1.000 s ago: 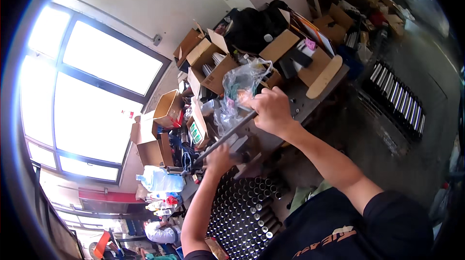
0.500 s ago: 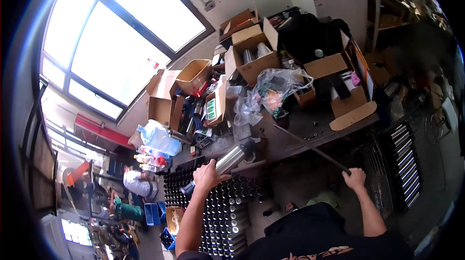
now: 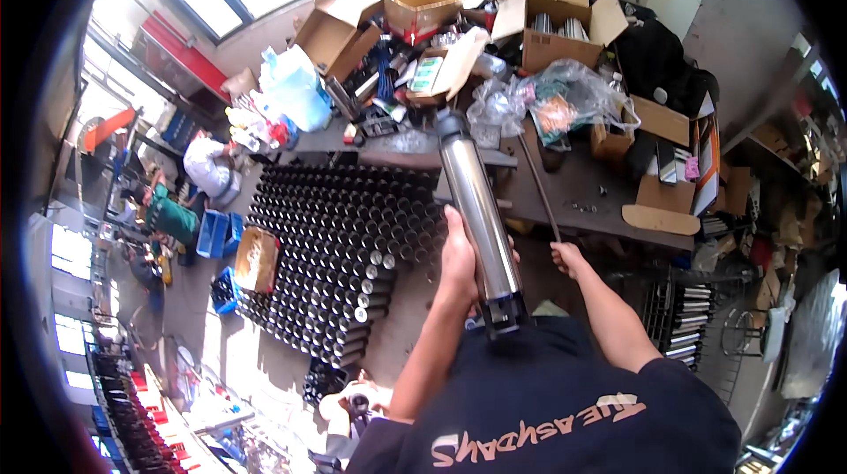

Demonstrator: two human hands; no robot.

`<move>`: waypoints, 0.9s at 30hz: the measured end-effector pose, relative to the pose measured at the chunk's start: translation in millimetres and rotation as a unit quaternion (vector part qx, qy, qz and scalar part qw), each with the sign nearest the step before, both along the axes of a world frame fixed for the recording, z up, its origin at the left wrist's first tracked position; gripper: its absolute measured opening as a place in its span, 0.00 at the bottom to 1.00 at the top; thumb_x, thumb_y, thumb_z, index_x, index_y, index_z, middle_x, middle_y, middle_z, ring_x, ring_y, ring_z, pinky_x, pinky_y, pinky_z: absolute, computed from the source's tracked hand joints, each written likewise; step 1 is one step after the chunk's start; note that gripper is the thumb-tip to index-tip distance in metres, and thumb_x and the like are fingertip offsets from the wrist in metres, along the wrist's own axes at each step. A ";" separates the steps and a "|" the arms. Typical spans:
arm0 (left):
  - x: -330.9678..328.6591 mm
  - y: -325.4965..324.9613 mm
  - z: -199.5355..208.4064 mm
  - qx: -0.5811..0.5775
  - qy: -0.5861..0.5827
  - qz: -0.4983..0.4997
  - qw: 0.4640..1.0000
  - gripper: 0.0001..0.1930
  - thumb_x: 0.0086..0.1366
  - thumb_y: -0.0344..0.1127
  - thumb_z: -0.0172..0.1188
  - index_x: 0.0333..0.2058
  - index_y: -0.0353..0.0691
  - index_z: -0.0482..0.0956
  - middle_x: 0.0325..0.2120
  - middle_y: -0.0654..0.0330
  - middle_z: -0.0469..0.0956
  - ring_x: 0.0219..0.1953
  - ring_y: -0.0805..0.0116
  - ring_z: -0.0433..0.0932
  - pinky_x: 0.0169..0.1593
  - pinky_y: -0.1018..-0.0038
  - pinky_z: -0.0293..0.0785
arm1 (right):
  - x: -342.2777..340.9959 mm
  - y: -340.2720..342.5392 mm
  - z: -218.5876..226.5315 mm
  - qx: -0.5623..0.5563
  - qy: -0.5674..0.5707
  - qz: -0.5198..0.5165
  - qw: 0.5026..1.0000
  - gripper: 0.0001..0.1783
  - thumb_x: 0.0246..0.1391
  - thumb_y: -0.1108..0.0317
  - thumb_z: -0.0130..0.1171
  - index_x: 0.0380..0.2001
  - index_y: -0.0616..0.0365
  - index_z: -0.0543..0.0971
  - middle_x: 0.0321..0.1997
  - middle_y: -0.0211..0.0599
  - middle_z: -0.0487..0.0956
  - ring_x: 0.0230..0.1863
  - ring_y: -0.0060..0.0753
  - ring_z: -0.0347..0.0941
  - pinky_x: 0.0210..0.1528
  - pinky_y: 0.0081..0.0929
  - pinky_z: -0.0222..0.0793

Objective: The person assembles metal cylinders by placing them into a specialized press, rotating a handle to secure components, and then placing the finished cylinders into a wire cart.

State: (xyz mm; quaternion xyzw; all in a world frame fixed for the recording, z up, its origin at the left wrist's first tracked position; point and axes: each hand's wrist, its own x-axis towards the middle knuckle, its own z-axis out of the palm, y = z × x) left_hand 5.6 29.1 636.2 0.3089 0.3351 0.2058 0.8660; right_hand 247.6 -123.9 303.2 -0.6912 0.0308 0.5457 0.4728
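Note:
A shiny steel cylinder (image 3: 481, 214) with black end fittings stands tilted in front of my chest. My left hand (image 3: 460, 262) is wrapped round its lower half, thumb along the near side and fingertips showing past the far side. The black cap at its upper end reaches over the edge of the workbench (image 3: 573, 209); the lower black fitting is close to my shirt. To the right, my right hand (image 3: 569, 260) is closed on the near end of a long thin dark rod (image 3: 540, 184). The rod's far end lies over the bench near crumpled clear plastic bags (image 3: 565, 103).
Rows of black-rimmed tubes (image 3: 335, 236) stand on the floor left of me. Open cardboard boxes (image 3: 556, 41) and small parts crowd the bench. A rack of steel tubes (image 3: 688, 324) is at the right. Another person (image 3: 209, 165) is at the far left, beside blue crates (image 3: 216, 231).
The view has swung left. The steel cylinder has come nearer my body and turned more upright in my left hand. My right hand still grips the rod, now pointing more steeply away.

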 end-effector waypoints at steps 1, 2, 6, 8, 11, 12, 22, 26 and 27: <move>2.3 3.3 -2.2 0.023 -0.012 -0.001 1.000 0.41 0.69 0.74 0.27 0.43 0.39 0.73 0.26 0.49 0.80 0.25 0.54 0.82 0.28 0.59 0.82 | 2.3 -0.3 -6.6 0.003 0.007 -0.001 1.000 0.16 0.57 0.53 0.61 0.22 0.45 0.69 0.18 0.18 0.64 0.16 0.17 0.59 0.15 0.23 0.47; 5.4 6.3 2.4 0.015 0.011 -0.003 1.000 0.42 0.70 0.74 0.26 0.43 0.38 0.73 0.26 0.49 0.80 0.24 0.55 0.82 0.28 0.60 0.82 | 1.5 -5.1 -12.3 -0.007 -0.023 -0.014 1.000 0.17 0.57 0.52 0.61 0.22 0.45 0.69 0.18 0.18 0.64 0.16 0.17 0.58 0.15 0.23 0.47; -4.0 12.9 6.4 -0.058 -0.054 0.003 0.997 0.40 0.71 0.72 0.26 0.44 0.39 0.73 0.28 0.49 0.80 0.26 0.53 0.82 0.29 0.59 0.81 | -30.6 -31.9 -9.6 -0.035 -0.102 -0.079 0.991 0.18 0.56 0.48 0.63 0.34 0.50 0.76 0.25 0.22 0.71 0.22 0.19 0.63 0.21 0.20 0.55; -7.7 19.7 4.0 -0.124 -0.164 -0.009 0.979 0.37 0.72 0.69 0.29 0.47 0.40 0.74 0.31 0.46 0.79 0.29 0.50 0.80 0.30 0.56 0.80 | -38.9 -62.5 -10.1 -0.041 -0.085 -0.115 0.989 0.21 0.56 0.47 0.64 0.39 0.52 0.76 0.28 0.24 0.73 0.24 0.19 0.66 0.21 0.20 0.58; -0.3 25.0 5.5 -0.160 -0.287 -0.036 0.944 0.36 0.72 0.66 0.30 0.49 0.39 0.74 0.30 0.47 0.78 0.28 0.51 0.79 0.31 0.58 0.79 | -39.8 -142.3 -31.8 -0.089 -0.066 -0.131 0.985 0.23 0.54 0.45 0.66 0.40 0.53 0.76 0.29 0.25 0.74 0.25 0.21 0.69 0.21 0.21 0.61; 1.5 27.4 8.1 -0.149 -0.307 -0.044 0.939 0.36 0.72 0.66 0.30 0.51 0.38 0.73 0.29 0.47 0.78 0.28 0.51 0.78 0.30 0.58 0.78 | -41.5 -171.1 -43.6 -0.121 -0.065 -0.140 0.981 0.22 0.54 0.46 0.66 0.38 0.54 0.76 0.28 0.26 0.74 0.24 0.22 0.70 0.20 0.22 0.61; 13.5 34.3 21.8 -0.079 -0.172 -0.047 0.981 0.39 0.70 0.72 0.27 0.41 0.39 0.73 0.25 0.48 0.78 0.24 0.53 0.79 0.30 0.59 0.78 | -78.0 -272.8 -55.1 -0.250 -0.109 -0.068 0.960 0.19 0.56 0.53 0.63 0.32 0.61 0.80 0.28 0.37 0.80 0.23 0.30 0.73 0.22 0.33 0.65; 23.1 31.4 10.0 -0.121 -0.246 -0.088 0.958 0.38 0.71 0.69 0.28 0.50 0.38 0.71 0.27 0.45 0.77 0.25 0.50 0.78 0.31 0.57 0.77 | -81.9 -226.9 -36.1 -0.224 -0.208 0.005 0.952 0.20 0.53 0.53 0.66 0.32 0.63 0.83 0.28 0.38 0.83 0.26 0.30 0.77 0.27 0.31 0.71; 24.8 31.0 11.1 -0.140 -0.262 -0.097 0.950 0.38 0.71 0.68 0.29 0.50 0.38 0.71 0.28 0.45 0.77 0.25 0.50 0.78 0.31 0.57 0.77 | -78.2 -217.9 -35.2 -0.209 -0.210 0.022 0.955 0.21 0.54 0.53 0.66 0.35 0.63 0.83 0.29 0.38 0.83 0.26 0.30 0.77 0.28 0.29 0.72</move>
